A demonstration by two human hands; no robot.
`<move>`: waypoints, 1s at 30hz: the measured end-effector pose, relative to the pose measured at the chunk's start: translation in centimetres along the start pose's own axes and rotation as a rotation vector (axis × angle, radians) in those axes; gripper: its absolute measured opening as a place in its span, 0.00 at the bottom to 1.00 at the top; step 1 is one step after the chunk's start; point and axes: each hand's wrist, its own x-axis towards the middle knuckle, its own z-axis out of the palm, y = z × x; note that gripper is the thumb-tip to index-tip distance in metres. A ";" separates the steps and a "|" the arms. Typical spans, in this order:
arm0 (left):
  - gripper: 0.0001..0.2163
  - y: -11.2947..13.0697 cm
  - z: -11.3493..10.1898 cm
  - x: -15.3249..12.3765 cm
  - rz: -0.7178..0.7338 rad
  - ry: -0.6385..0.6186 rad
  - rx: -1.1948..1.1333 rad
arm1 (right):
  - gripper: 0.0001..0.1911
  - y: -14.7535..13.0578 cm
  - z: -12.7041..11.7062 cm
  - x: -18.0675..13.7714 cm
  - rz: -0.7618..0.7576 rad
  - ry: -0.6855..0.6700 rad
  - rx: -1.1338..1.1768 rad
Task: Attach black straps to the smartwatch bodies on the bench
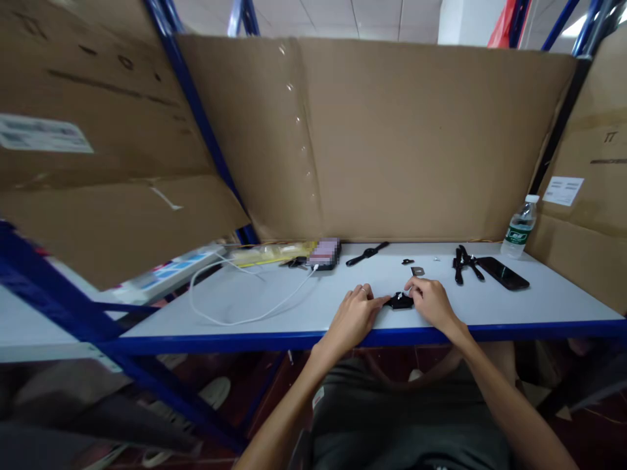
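A small black part [399,301], perhaps a watch body, lies on the pale grey bench [274,307] near its front edge. My left hand [353,316] rests flat beside it, fingers stretched out and fingertips touching its left side. My right hand [432,301] is curled over its right side, fingers pinched on a tiny pale piece I cannot make out. A small grey square piece [418,271] and a little black piece [407,262] lie just behind the hands.
A black watch strap [367,253], black clips or straps [464,262], a dark phone [503,273] and a water bottle [518,228] sit further back. A white cable [245,316] runs to a device [324,254]. Cardboard walls [392,137] surround the bench.
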 end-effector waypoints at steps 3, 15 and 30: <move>0.19 -0.1 0.0 0.1 0.012 -0.001 -0.004 | 0.18 0.1 0.0 0.1 0.024 -0.003 -0.013; 0.20 0.0 0.0 0.2 0.020 -0.019 0.024 | 0.22 0.9 0.4 0.2 -0.082 -0.078 0.046; 0.20 0.2 -0.5 0.2 0.029 -0.042 0.015 | 0.21 0.8 0.5 0.3 -0.082 -0.085 0.094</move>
